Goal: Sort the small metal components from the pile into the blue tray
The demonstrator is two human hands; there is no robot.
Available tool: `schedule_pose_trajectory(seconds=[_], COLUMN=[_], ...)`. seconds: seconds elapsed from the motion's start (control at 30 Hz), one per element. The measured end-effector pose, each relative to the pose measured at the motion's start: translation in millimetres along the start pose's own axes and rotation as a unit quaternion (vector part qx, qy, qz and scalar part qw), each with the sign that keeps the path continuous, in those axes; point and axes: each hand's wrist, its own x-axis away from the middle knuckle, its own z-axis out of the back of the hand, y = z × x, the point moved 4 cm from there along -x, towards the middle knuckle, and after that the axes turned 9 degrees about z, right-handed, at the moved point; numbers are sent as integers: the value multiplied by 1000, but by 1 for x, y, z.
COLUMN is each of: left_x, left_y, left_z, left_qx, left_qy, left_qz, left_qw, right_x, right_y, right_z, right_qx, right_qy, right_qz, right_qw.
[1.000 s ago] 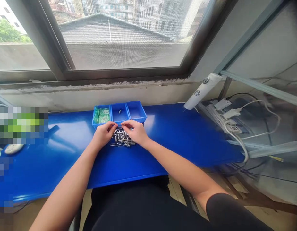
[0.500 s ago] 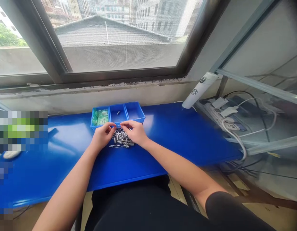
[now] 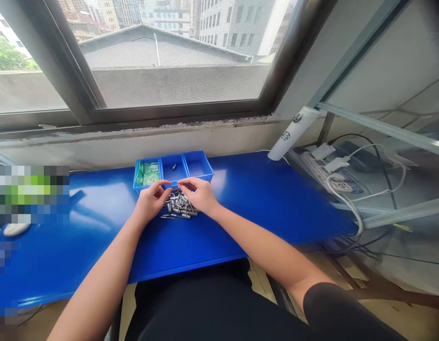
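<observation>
My left hand (image 3: 150, 199) and my right hand (image 3: 201, 194) face each other just in front of the blue three-part bin (image 3: 208, 176). Thumb and fingertips of each are pinched together. A thin metal pin (image 3: 174, 184) spans the small gap between the fingertips, one end in each hand; its fine detail is too small to make out. Below the hands lies a heap of small metal pins and rods (image 3: 179, 206) on the blue table. One short metal cylinder (image 3: 174, 166) rests in the bin's middle compartment. Green-tinted plastic bags (image 3: 149, 174) fill the left compartment.
The blue table (image 3: 269, 203) runs along a wall under a window. At its right rear stands a white bottle (image 3: 292, 135). A power strip (image 3: 328, 173) with plugs and cables lies beyond the right edge, near metal framing. A white object (image 3: 17, 229) sits far left beside a blurred-out area.
Both hands stay almost in place, still pinching the thin pin between them. The whole view has shifted very slightly.
</observation>
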Motion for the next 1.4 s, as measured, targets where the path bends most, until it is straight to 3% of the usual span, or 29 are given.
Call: schedule_pose_trajectory(seconds=[0.17,0.57,0.97,1.23,1.4], left_x=[0,-1,-1,-1,-1], left_y=[0,-2,-3,-4,-1], left_z=[2,1,0,0,0], left_qx=[7,-12,21,0,8], left_qy=[12,-5,-7,-24,-10], left_qz=[-2,3,9,11,1], left_qw=[1000,1000,1000,1000,1000], right_x=[0,0,0,0,1], right_y=[0,-7,-5,-13,-9], right_z=[-1,0,0,0,-1], right_qx=[-18,13,6,34,20], right_qy=[3,-16,-9,-12,-13], right_qz=[-15,28,4,71,36], right_qw=[1000,999,1000,997,999])
